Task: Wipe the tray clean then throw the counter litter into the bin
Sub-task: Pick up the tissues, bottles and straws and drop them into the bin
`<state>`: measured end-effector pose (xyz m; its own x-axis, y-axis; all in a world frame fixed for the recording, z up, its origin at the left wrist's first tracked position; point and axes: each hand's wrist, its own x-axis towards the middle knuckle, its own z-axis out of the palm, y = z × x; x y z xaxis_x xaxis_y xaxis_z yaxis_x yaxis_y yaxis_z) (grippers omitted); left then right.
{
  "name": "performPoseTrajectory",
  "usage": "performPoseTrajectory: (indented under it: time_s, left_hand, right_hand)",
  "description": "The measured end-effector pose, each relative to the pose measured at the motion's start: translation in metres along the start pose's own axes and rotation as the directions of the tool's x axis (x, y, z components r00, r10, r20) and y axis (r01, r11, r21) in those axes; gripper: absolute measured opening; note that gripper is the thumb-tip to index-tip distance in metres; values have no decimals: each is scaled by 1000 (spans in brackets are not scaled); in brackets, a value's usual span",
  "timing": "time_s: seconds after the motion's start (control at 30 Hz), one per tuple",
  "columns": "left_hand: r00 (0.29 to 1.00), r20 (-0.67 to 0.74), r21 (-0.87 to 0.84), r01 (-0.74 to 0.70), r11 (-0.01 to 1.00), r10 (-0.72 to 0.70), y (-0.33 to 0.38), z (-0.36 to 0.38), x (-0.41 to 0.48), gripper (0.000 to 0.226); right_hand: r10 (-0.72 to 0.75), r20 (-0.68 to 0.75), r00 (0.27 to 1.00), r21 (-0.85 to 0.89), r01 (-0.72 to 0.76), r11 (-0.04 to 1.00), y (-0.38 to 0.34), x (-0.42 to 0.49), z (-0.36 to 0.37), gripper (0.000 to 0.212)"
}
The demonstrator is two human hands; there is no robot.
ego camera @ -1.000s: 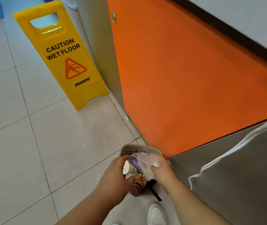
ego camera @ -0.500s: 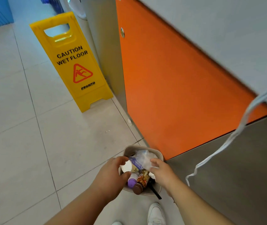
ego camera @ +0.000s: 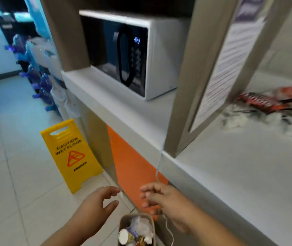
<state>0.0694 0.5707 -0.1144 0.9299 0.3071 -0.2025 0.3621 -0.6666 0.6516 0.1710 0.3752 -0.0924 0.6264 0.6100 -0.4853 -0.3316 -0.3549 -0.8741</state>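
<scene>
Tiled floor beside a grey table (ego camera: 230,174) with an orange cabinet door (ego camera: 132,166) under it and a white microwave (ego camera: 129,55) on top, its digits blurred; the yellow floor sign (ego camera: 70,153) reads "CAUTION WET FLOOR". A small tan bin (ego camera: 122,220) sits on the floor just below both hands, packed with a white paper cup (ego camera: 123,236), crumpled clear plastic (ego camera: 139,226) and bottles. The litter (ego camera: 266,110) (red wrapper, black sticks, crumpled white tissue) lies on the table far right, well apart from the bin. The left hand (ego camera: 99,201) and right hand (ego camera: 161,197) hover above the bin, each grip spread loose and holding nothing, with a white cord (ego camera: 159,162) hanging beside the right hand.
</scene>
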Motion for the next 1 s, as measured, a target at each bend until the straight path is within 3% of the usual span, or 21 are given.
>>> performPoseTrajectory:
  time_s: [0.23, 0.5, 0.7, 0.83, 0.93, 1.0]
  left_hand:
    - [987, 19, -49, -156, 986, 157, 76, -33, -7, 20]
    - [929, 63, -145, -352, 924, 364, 187, -11, 21, 19]
    - [927, 62, -141, -359, 923, 370, 253, 25, 54, 18]
    - [939, 52, -139, -331, 933, 341, 286, 50, 75, 17]
    - [943, 34, -103, -326, 940, 331, 304, 69, 89, 18]
    - [938, 18, -58, -344, 937, 346, 313, 80, 98, 18]
  right_hand:
    - [-195, -200, 960, 8, 201, 980, -79, -98, -56, 18]
    - [-182, -379, 907, -16, 190, 982, -90, -145, -153, 18]
    - [-144, -431, 891, -141, 91, 986, -85, -153, -243, 16]
    - [-180, -515, 838, -299, 21, 954, -74, -141, -309, 11]
    - [-249, -578, 777, -494, -90, 865, -64, -123, -356, 13]
    - [-293, -581, 759, -631, -192, 752, -59, -112, -380, 23]
